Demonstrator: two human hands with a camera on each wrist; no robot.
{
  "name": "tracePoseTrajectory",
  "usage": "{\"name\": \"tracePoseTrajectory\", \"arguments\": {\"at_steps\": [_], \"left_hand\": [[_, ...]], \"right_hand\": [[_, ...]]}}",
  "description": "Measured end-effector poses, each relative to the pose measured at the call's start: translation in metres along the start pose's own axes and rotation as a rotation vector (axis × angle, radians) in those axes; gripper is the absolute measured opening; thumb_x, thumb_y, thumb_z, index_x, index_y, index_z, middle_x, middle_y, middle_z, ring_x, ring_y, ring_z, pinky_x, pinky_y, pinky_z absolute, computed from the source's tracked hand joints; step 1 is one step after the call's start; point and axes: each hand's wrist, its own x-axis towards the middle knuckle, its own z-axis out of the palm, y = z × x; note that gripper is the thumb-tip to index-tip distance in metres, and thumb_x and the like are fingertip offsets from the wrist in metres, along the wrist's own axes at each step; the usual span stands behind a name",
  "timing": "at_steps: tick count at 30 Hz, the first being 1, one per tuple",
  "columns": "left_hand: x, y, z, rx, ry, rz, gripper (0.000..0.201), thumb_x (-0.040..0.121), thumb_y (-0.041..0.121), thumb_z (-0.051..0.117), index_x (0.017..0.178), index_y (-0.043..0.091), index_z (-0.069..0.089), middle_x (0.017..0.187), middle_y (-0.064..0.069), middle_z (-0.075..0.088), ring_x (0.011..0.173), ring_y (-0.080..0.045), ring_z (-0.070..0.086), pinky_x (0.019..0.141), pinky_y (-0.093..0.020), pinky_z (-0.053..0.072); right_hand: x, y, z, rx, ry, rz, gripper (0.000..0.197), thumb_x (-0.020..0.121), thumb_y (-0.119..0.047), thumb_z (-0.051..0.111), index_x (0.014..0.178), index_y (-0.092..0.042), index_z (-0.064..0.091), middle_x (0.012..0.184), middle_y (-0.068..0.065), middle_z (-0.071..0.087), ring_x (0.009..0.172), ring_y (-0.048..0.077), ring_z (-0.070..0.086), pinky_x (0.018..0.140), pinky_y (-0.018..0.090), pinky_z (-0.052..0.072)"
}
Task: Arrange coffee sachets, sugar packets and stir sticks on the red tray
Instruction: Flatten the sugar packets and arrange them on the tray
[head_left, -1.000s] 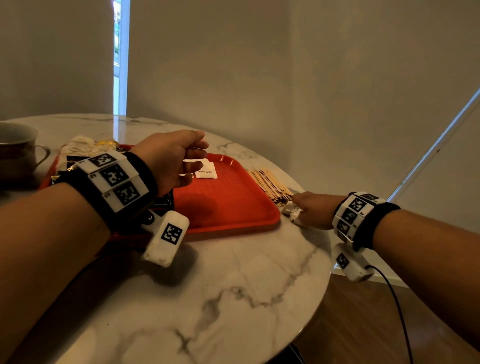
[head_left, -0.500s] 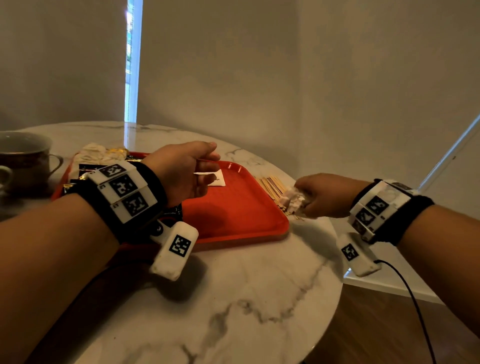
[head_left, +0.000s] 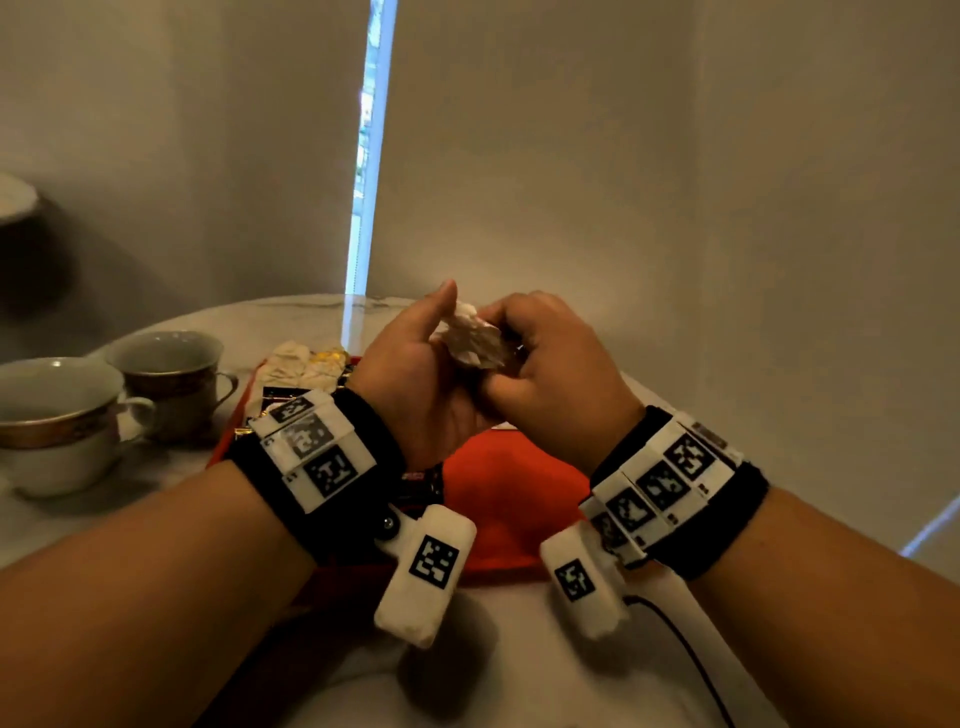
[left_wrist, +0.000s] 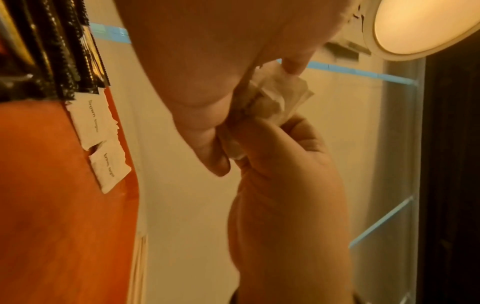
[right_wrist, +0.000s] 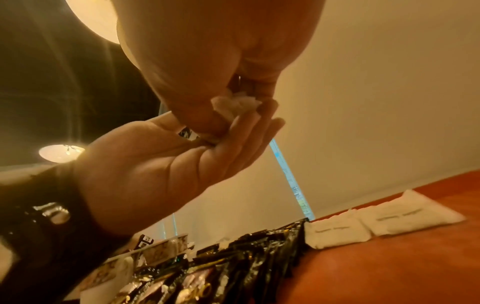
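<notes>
Head view, nearest first: both forearms reach in over the marble table (head_left: 519, 675), raised above the red tray (head_left: 498, 493). The left hand (head_left: 415, 379) and right hand (head_left: 550, 369) meet at the centre, and between them sits a bunch of white sugar packets (head_left: 472, 338). The right hand's fingers curl round the bunch and pinch it; the left hand lies palm-up beneath it with its fingers straight and thumb raised, touching the paper. Left wrist view shows two brown-sugar packets (left_wrist: 101, 139) lying flat on the tray, touching, just beside a fanned row of black coffee sachets (left_wrist: 64, 61). Farther off at 10 o'clock stand two teacups (head_left: 171, 379) on the table, with crumpled wrappers (head_left: 306, 364) at the tray's far left corner.
</notes>
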Motion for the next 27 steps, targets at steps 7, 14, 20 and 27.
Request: {"name": "tracePoseTrajectory", "arguments": {"at_steps": [7,14,20,27], "left_hand": [[0.009,0.018,-0.025,0.095,0.136,0.113,0.038,0.09,0.023,0.044,0.117,0.001,0.059,0.103,-0.018,0.066,0.09,-0.029,0.068,0.085,-0.042,0.057],[0.016,0.021,-0.038,0.159,0.078,0.126,0.03,0.096,0.011,0.041,0.118,0.007,0.062,0.097,-0.016,0.067,0.079,-0.023,0.067,0.067,-0.03,0.059],[0.02,0.015,-0.038,0.283,0.157,0.184,0.025,0.095,0.011,0.054,0.12,0.01,0.057,0.088,-0.009,0.066,0.07,-0.017,0.066,0.055,-0.028,0.054],[0.019,0.009,-0.035,0.305,0.138,0.173,0.011,0.099,0.015,0.052,0.103,0.012,0.061,0.087,-0.008,0.069,0.073,-0.017,0.069,0.064,-0.029,0.058]], "right_hand": [[0.024,0.006,0.012,0.485,-0.042,0.111,0.02,0.086,-0.016,0.063,0.104,-0.021,0.072,0.095,-0.003,0.069,0.087,0.007,0.067,0.076,0.021,0.054],[0.028,0.03,0.05,1.204,0.018,0.52,0.033,0.078,-0.021,0.072,0.107,-0.01,0.062,0.108,0.016,0.07,0.095,0.037,0.058,0.085,0.053,0.043],[0.017,0.04,0.058,1.354,-0.025,0.574,0.055,0.075,-0.02,0.076,0.122,0.003,0.056,0.103,0.021,0.051,0.077,0.03,0.046,0.056,0.032,0.037],[0.012,0.041,0.064,1.352,0.013,0.609,0.037,0.071,-0.018,0.08,0.1,-0.004,0.061,0.098,0.022,0.051,0.085,0.034,0.043,0.059,0.034,0.036]]}}
